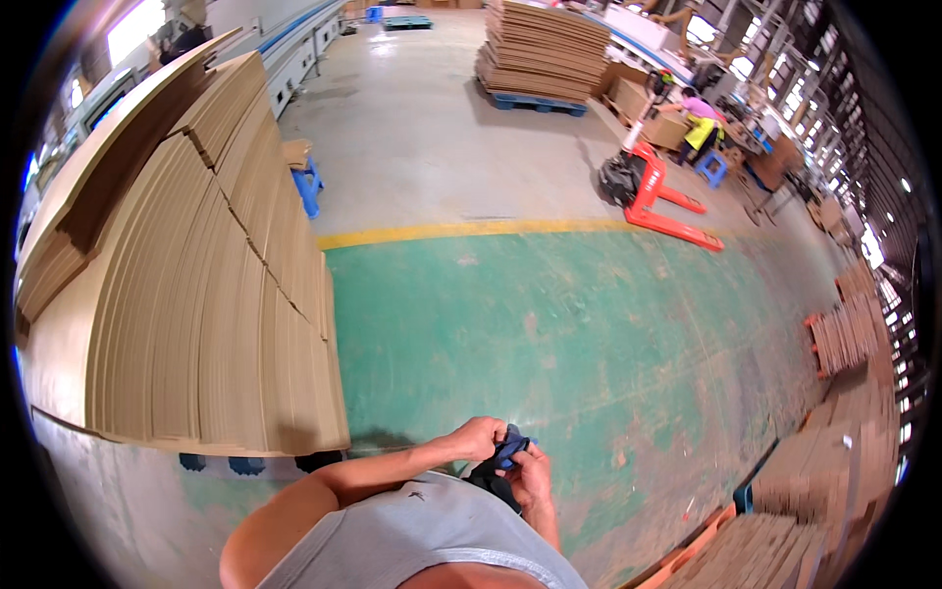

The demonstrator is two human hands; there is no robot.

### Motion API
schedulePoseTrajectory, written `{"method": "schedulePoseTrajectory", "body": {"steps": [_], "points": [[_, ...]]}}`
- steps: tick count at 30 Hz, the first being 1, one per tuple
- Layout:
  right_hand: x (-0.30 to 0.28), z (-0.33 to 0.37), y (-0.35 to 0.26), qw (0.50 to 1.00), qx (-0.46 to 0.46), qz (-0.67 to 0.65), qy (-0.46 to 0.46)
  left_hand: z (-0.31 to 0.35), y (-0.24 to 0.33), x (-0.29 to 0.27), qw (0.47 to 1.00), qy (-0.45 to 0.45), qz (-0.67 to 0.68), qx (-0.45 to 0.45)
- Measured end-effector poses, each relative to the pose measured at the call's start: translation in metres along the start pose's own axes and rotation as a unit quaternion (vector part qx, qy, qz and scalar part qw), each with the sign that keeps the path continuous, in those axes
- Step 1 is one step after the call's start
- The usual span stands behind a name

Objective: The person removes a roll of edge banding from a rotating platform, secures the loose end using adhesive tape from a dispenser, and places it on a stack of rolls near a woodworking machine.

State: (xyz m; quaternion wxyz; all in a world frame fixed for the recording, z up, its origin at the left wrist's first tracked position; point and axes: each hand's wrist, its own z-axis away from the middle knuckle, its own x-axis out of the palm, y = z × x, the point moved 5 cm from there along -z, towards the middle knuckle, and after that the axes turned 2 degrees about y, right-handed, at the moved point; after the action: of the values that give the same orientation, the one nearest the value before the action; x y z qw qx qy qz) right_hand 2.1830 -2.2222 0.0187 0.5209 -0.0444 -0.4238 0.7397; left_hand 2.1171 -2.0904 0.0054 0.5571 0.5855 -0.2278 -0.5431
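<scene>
Close in front of my grey shirt, both my hands are on a crumpled dark blue and black cloth item (509, 450), whose exact kind I cannot make out. My left hand (477, 439) pinches its upper left side, fingers closed. Lower and to the right, my right hand (533, 474) grips the other side, with the fingers curled round the cloth. A black part of the item hangs between the hands, against my shirt.
Tall stacked boards (211, 294) rise at my left. Ahead, past a yellow line (471, 229), stand a red pallet jack (648, 196) and a cardboard stack (545, 49) on a blue pallet. A person (701, 120) bends near a blue stool (710, 169). More cardboard (805, 471) lies at right.
</scene>
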Motion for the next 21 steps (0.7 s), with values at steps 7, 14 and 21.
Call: {"method": "schedulePoseTrajectory", "body": {"steps": [7,14,21], "points": [[0.041,-0.193,-0.095,0.990,0.067,0.071,-0.106,-0.144,-0.037,-0.067,0.960,0.079,0.162,-0.215],[0.152,-0.327,-0.219,0.963,0.082,0.136,-0.219,-0.258,-0.023,-0.197,0.923,0.293,0.095,-0.230],[0.269,-0.446,-0.263,0.918,0.070,0.243,-0.307,-0.332,-0.046,-0.298,0.888,0.413,-0.078,-0.184]]}}
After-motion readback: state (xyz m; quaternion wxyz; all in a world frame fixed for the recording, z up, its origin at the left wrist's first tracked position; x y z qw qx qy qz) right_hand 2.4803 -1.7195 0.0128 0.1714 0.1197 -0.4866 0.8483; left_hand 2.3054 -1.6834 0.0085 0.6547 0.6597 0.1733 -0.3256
